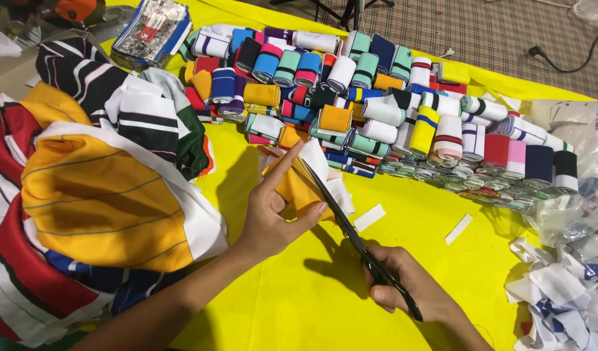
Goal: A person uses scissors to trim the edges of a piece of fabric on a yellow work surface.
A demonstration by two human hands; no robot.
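My left hand pinches a small orange and white fabric piece above the yellow cloth-covered table. My right hand grips black scissors, whose blades reach up into the fabric piece along its right edge. Two white cut strips lie on the yellow surface just right of the scissors.
A big heap of rolled ribbed fabric bands in many colours fills the far side. Stacked striped fabric panels lie at the left. White scraps and clear plastic bags pile at the right. A wrapped packet sits at the top left.
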